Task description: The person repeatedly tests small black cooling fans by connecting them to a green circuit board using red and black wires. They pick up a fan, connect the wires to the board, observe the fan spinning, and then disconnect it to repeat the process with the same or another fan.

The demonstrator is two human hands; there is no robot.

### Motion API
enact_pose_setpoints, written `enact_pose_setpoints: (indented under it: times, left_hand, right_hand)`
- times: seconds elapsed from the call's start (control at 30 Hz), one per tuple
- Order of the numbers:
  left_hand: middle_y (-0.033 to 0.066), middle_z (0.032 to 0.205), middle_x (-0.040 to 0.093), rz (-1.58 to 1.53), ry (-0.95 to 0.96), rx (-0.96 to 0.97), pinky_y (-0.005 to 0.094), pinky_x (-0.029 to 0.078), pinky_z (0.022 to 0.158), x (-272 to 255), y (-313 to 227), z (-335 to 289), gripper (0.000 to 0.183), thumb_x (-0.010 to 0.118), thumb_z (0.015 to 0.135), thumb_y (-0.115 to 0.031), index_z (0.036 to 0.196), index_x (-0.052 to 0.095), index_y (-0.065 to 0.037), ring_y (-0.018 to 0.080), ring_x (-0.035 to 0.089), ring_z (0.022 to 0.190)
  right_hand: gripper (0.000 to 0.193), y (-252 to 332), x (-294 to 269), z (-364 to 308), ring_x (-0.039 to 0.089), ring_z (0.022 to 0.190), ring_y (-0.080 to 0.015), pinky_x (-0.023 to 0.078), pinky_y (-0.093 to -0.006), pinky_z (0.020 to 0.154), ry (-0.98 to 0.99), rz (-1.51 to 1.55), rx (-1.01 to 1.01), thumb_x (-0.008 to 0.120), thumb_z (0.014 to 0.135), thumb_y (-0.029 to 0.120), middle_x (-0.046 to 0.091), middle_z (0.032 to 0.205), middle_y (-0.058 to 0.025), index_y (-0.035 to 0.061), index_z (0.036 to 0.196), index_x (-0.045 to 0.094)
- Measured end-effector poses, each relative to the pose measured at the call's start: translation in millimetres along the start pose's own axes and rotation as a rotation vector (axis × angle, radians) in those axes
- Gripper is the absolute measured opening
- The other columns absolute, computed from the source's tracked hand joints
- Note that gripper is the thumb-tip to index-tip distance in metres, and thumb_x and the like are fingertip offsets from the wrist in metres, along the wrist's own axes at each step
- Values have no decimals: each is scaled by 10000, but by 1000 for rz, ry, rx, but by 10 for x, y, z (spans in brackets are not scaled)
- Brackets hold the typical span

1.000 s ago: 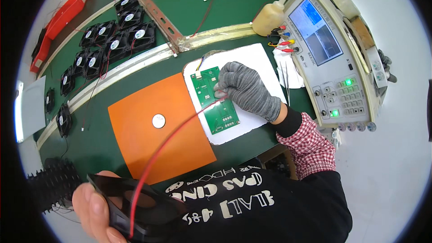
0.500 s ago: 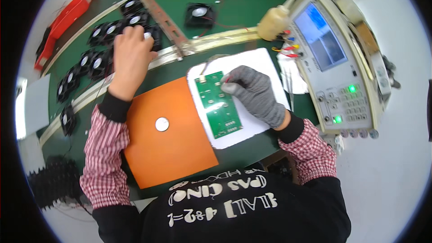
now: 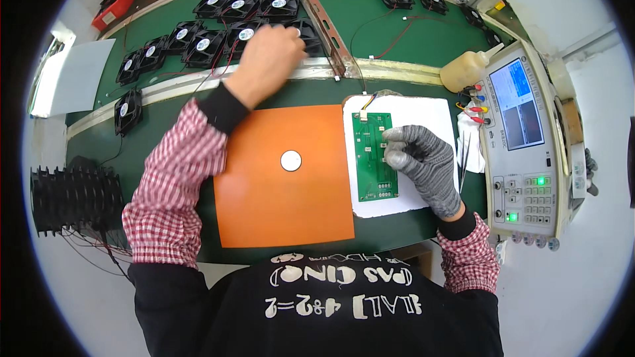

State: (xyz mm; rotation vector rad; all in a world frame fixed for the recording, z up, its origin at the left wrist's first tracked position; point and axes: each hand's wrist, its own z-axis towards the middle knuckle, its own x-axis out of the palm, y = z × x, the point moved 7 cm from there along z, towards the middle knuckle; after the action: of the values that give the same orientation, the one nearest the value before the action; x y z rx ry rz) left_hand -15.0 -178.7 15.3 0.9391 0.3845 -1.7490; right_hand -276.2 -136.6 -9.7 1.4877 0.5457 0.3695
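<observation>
Fan (image 3: 311,34) toward far edge of bench (image 3: 360,0), just beyond left hand (image 3: 270,59), the nearer; fingers curled, grip unclear. Right hand (image 3: 426,165) narrowly parted, apparently unladen, at board (image 3: 374,175).

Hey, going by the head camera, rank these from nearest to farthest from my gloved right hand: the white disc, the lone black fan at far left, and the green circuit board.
From your right hand:
1. Green circuit board, just left, by your fingertips.
2. White disc, farther left, on the orange sheet.
3. Lone black fan, far left.
</observation>
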Motion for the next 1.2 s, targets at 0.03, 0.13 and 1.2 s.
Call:
enact_pose_setpoints:
  times: [0.03,0.13,1.2]
  left_hand:
    - [52,711,521,-54,-33,13,361,450,574,-108,-218,49,193,717,763,-158,672,568,-79,255,561,657]
    - [31,647,448,-328,-268,226,334,408,509,-919,-1076,98,201,736,737,-176,673,557,-108,215,490,558]
    - [158,1284,492,-619,424,-266,449,368,990,-770,-948,-748,1023,907,512,-305,1382,444,-29,358,460,1167]
  right_hand:
    - [490,-12,-11,-36,595,866,-66,504,-234,797,-12,54,49,795,806,138,648,978,-5,37,1249,611]
    - [661,92,235,-27,597,951,-102,499,-272,862,176,91,48,801,797,134,635,1069,-8,50,1381,502]
    - [163,-9,-10,182,635,861,-232,519,-342,801,7,-547,-336,730,746,22,673,854,-64,65,902,707]
